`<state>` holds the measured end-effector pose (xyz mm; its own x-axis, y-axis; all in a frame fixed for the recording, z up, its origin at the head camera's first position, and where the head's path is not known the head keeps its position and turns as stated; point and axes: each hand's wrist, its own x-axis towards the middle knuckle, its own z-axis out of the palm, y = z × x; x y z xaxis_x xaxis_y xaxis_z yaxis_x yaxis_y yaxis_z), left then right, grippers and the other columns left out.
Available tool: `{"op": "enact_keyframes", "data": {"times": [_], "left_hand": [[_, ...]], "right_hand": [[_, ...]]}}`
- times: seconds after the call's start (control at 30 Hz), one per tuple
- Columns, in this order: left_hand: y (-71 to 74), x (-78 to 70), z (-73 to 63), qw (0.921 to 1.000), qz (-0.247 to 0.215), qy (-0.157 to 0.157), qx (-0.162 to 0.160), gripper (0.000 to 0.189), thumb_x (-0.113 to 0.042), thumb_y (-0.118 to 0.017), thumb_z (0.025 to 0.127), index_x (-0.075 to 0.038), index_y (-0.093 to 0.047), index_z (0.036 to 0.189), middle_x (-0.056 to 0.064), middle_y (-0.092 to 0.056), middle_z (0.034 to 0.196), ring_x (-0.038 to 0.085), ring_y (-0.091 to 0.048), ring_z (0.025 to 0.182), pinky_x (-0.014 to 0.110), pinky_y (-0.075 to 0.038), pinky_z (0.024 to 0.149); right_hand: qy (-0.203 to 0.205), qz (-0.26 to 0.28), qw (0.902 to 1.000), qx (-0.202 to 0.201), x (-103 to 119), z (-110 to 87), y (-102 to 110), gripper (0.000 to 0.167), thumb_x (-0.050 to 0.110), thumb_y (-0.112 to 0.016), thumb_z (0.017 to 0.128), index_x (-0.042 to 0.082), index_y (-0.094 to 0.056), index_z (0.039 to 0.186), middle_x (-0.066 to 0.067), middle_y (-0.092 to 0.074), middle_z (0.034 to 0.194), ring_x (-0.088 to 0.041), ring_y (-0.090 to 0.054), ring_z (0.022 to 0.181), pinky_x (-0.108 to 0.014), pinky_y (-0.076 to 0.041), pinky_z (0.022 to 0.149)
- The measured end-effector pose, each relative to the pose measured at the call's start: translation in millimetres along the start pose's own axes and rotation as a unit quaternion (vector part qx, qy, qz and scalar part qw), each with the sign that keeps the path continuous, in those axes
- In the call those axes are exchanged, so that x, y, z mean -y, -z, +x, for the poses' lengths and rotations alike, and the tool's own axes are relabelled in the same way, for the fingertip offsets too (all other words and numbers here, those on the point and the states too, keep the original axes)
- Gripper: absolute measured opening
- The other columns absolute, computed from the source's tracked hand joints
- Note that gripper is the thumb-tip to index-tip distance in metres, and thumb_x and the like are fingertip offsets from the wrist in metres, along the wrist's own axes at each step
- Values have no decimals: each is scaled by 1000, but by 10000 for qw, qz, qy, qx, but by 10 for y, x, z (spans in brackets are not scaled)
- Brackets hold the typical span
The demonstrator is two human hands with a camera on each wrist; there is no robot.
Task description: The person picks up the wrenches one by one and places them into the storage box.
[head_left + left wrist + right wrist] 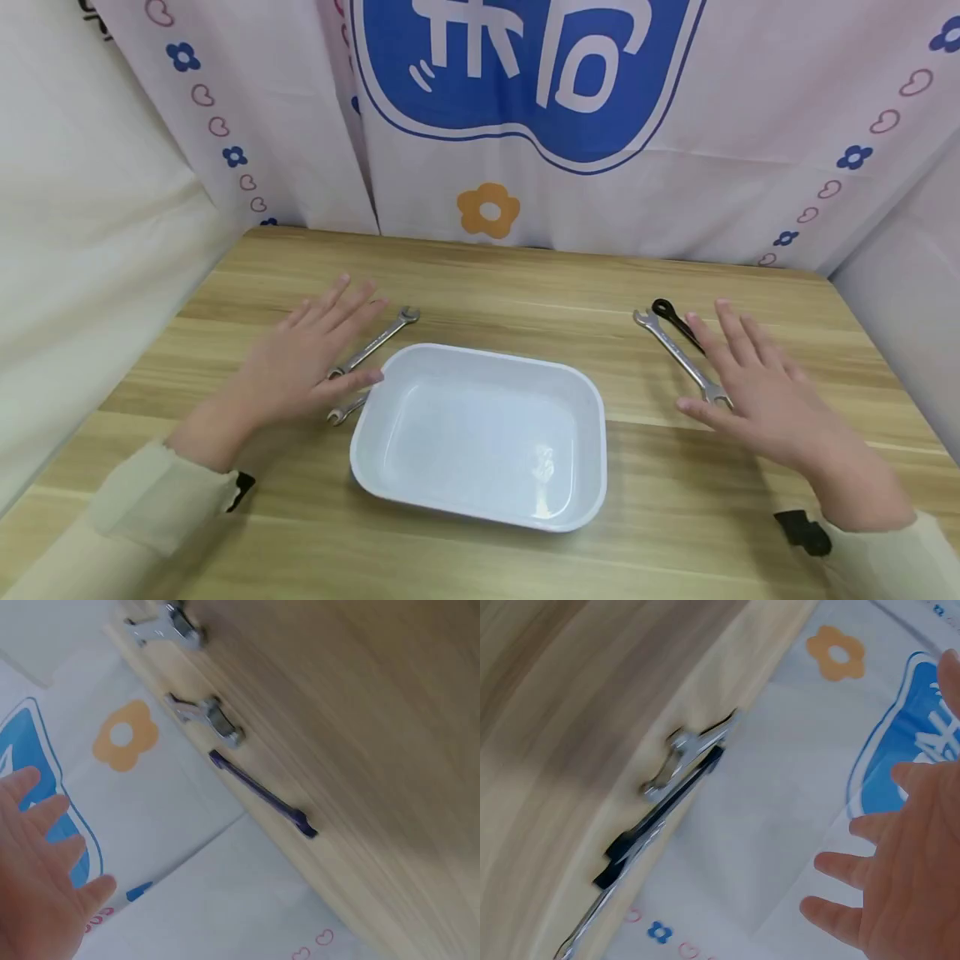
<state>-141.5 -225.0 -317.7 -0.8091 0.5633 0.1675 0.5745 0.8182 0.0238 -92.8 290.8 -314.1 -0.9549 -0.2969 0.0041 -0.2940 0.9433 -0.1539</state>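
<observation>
My left hand (303, 358) hovers palm down with fingers spread, holding nothing. Its thumb overlaps the left rim of a white rectangular tray (480, 442) in the head view. Close to it lie a silver open-end wrench (375, 342) and a second silver wrench (346, 411), partly hidden by tray and hand. The left wrist view shows a dark wrench (262, 793) too. My right hand (768, 400), likewise spread and without an object, is beside a silver double-ended wrench (678, 353) and a black wrench (678, 323), whose lower end is hidden behind the fingers.
The tray stands on a wood-grain table (480, 567) between the hands, with nothing inside. A white printed curtain (420, 196) hangs along the table's back edge, and pale cloth (90, 250) closes off the sides. Another silver wrench (604, 900) shows in the right wrist view.
</observation>
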Motion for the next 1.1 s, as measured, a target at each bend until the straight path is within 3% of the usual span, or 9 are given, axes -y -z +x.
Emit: {"op": "enact_keyframes", "data": {"times": [0.17,0.33,0.53,0.7,0.87,1.1], "left_hand": [[-24,-79,-85,9974,-420,-493,-327,78,-49,-63,92,-20,-30,157,9,-37,159,36,-26,150,61,-37,111],[-23,-137,-130,9945,-799,-537,-409,72,-45,-67,91,-19,-40,152,8,-45,154,34,-38,144,59,-43,106],[-30,-150,-138,9931,-1104,-375,-151,71,-45,-66,92,-19,-40,152,8,-46,154,34,-42,142,57,-39,110],[-62,-140,-140,9913,-1282,-275,76,70,-47,-64,93,-16,-41,151,6,-48,152,34,-44,140,56,-39,110],[-91,-133,-121,9896,-1398,-140,322,72,-51,-62,93,-17,-39,152,6,-47,152,33,-43,141,57,-40,109],[-107,-126,-89,9868,-1486,4,638,74,-57,-63,91,-26,-37,153,3,-47,152,29,-44,140,56,-44,106]], "right_hand": [[311,94,9995,44,207,-16,31,99,57,-63,91,32,4,160,-5,6,168,-48,-12,150,-84,-27,93],[807,219,9964,-107,374,-16,-3,101,54,-67,89,32,0,160,-2,-5,169,-45,-24,148,-79,-34,96],[1308,672,9891,52,489,49,-105,93,52,-65,91,25,-10,161,-6,-30,162,-38,-40,142,-62,-41,106],[1359,760,9871,369,580,74,-164,89,60,-59,92,22,-16,160,-6,-53,148,-34,-55,129,-56,-50,98],[1468,929,9833,542,669,103,-188,87,61,-56,93,22,-17,160,-1,-58,143,-29,-58,127,-53,-51,98],[1401,830,9831,831,756,144,-209,87,65,-54,92,20,-21,159,-5,-67,122,-15,-65,99,-43,-55,81]]}}
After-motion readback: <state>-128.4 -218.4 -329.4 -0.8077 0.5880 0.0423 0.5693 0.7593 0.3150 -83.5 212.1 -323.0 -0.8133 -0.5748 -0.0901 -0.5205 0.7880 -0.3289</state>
